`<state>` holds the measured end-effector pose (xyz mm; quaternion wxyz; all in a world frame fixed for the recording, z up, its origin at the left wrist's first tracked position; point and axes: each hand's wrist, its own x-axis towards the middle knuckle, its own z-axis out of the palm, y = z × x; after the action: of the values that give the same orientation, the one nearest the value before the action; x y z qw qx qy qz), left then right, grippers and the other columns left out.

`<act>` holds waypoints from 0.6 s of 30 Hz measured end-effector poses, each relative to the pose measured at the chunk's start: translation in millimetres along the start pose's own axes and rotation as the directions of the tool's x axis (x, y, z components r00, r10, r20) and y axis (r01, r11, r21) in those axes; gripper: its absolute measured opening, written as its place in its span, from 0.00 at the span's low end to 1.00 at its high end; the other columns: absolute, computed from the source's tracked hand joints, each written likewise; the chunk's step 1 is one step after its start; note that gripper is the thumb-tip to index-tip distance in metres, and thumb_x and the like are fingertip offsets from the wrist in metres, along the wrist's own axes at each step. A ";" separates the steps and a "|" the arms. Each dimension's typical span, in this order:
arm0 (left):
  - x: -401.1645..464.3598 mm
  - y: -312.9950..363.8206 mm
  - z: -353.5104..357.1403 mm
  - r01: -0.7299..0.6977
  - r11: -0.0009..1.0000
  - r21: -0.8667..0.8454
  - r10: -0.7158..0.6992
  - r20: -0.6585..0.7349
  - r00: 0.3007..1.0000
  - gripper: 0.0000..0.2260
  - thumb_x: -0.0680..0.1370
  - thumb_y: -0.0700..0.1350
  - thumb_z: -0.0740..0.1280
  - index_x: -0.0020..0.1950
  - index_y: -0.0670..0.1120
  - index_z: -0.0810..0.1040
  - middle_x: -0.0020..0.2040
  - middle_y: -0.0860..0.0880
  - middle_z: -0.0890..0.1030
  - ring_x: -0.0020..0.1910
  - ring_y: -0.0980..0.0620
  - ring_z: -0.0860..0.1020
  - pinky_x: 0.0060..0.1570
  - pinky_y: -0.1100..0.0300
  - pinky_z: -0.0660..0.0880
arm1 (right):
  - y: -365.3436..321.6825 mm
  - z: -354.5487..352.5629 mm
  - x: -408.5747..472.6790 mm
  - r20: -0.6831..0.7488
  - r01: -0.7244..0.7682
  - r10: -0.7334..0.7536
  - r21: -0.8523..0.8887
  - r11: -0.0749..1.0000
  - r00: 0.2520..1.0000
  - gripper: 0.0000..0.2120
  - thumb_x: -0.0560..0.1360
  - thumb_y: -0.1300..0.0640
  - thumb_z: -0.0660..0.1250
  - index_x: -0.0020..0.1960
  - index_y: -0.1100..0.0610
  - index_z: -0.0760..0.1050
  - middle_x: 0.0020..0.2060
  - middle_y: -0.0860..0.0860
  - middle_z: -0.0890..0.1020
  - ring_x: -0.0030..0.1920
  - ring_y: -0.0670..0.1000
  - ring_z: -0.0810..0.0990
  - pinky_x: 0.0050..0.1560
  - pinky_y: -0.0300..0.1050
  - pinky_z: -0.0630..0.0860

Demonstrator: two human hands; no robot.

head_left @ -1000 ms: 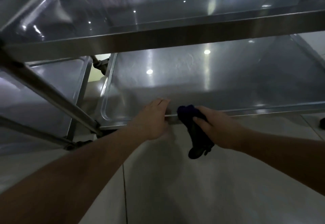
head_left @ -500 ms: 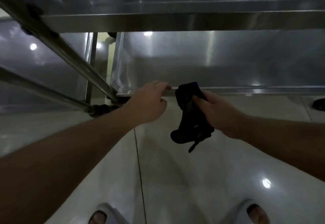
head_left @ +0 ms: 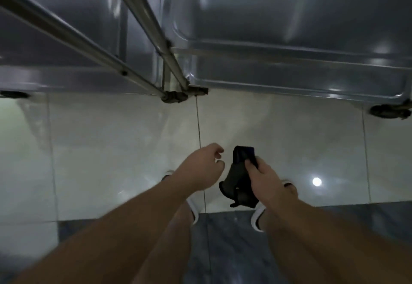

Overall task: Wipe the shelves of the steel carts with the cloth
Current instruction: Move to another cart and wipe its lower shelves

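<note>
The person stands on the tile floor (head_left: 111,150) and looks down. The right hand (head_left: 265,179) grips the dark cloth (head_left: 239,181), fingers curled round it; the cloth hangs from the fist, above the right shoe (head_left: 259,218). The left hand (head_left: 200,167) is just beside it at 9 o'clock, fingers loosely curled, holding nothing. Both hands are well apart from the carts. The right cart (head_left: 289,38) stands at 12 to 2 o'clock, the left cart (head_left: 55,38) at 10 o'clock, touching or nearly touching at their corners. Steel tubes (head_left: 142,23) cross in front of the left cart. A caster (head_left: 389,111) shows at 3 o'clock.
</note>
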<state>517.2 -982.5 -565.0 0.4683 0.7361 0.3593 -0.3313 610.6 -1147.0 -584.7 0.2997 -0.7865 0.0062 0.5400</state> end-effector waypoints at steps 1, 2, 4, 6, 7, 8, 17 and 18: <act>-19.5 4.9 -6.1 0.028 0.998 -0.062 -0.028 -0.003 1.000 0.19 0.84 0.48 0.60 0.76 0.49 0.71 0.67 0.51 0.79 0.61 0.50 0.77 0.59 0.59 0.72 | -9.7 2.6 -19.4 -0.002 -0.002 0.002 -0.003 1.000 1.000 0.09 0.86 0.47 0.56 0.58 0.48 0.73 0.51 0.51 0.82 0.49 0.49 0.80 0.58 0.53 0.78; -39.2 10.7 -13.1 0.052 0.991 -0.127 -0.053 -0.006 0.999 0.19 0.85 0.50 0.60 0.75 0.50 0.71 0.65 0.51 0.79 0.58 0.50 0.78 0.56 0.59 0.71 | -20.5 4.7 -38.7 0.009 -0.006 0.006 0.005 1.000 1.000 0.09 0.86 0.47 0.56 0.58 0.47 0.73 0.51 0.50 0.82 0.49 0.49 0.81 0.58 0.54 0.79; -78.9 23.2 -29.9 0.089 0.962 -0.259 -0.093 -0.004 0.996 0.17 0.85 0.53 0.59 0.72 0.51 0.74 0.63 0.52 0.80 0.57 0.52 0.77 0.55 0.58 0.71 | -46.2 8.1 -79.0 0.052 0.007 -0.008 0.013 1.000 0.999 0.09 0.86 0.46 0.57 0.62 0.44 0.74 0.53 0.48 0.83 0.52 0.51 0.82 0.59 0.56 0.80; -117.1 35.6 -49.6 0.108 0.904 -0.415 -0.118 0.000 0.993 0.15 0.85 0.56 0.60 0.66 0.52 0.79 0.60 0.53 0.81 0.58 0.53 0.79 0.60 0.56 0.74 | -75.1 9.1 -119.2 0.080 0.052 -0.051 -0.022 0.998 0.996 0.12 0.86 0.46 0.57 0.66 0.43 0.73 0.56 0.47 0.83 0.54 0.50 0.83 0.60 0.55 0.80; -136.3 42.4 -62.3 0.113 0.871 -0.478 -0.132 -0.007 0.991 0.14 0.84 0.58 0.62 0.63 0.53 0.80 0.58 0.53 0.82 0.57 0.53 0.80 0.62 0.55 0.76 | -91.0 9.0 -138.4 0.082 0.085 -0.081 -0.041 0.996 0.993 0.12 0.86 0.47 0.57 0.67 0.42 0.72 0.57 0.47 0.83 0.55 0.48 0.82 0.61 0.54 0.79; -154.1 49.1 -75.8 0.114 0.841 -0.529 -0.144 -0.015 0.989 0.15 0.82 0.60 0.64 0.60 0.53 0.81 0.56 0.53 0.83 0.56 0.53 0.81 0.62 0.53 0.78 | -108.5 8.0 -156.9 0.085 0.112 -0.106 -0.065 0.992 0.991 0.12 0.86 0.47 0.57 0.68 0.42 0.71 0.57 0.46 0.83 0.55 0.47 0.82 0.61 0.52 0.79; -294.8 92.5 -190.7 0.045 0.665 -0.745 -0.097 -0.026 0.995 0.19 0.78 0.58 0.74 0.62 0.48 0.78 0.57 0.44 0.84 0.54 0.47 0.85 0.56 0.46 0.84 | -256.2 7.1 -295.5 0.112 0.352 -0.336 -0.175 0.920 0.935 0.13 0.86 0.50 0.56 0.67 0.38 0.71 0.54 0.45 0.82 0.43 0.46 0.85 0.41 0.44 0.84; -311.1 97.2 -202.4 0.027 0.663 -0.748 -0.083 -0.038 0.996 0.19 0.78 0.57 0.74 0.62 0.48 0.78 0.57 0.45 0.84 0.54 0.47 0.85 0.56 0.48 0.84 | -269.4 8.8 -311.2 0.102 0.385 -0.371 -0.206 0.900 0.923 0.12 0.86 0.51 0.56 0.65 0.37 0.70 0.54 0.44 0.82 0.43 0.45 0.85 0.39 0.41 0.83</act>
<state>466.9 -892.3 -195.6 0.7055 0.4797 0.5015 -0.1437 563.3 -1019.4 -196.2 0.3090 -0.7845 -0.2161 0.4924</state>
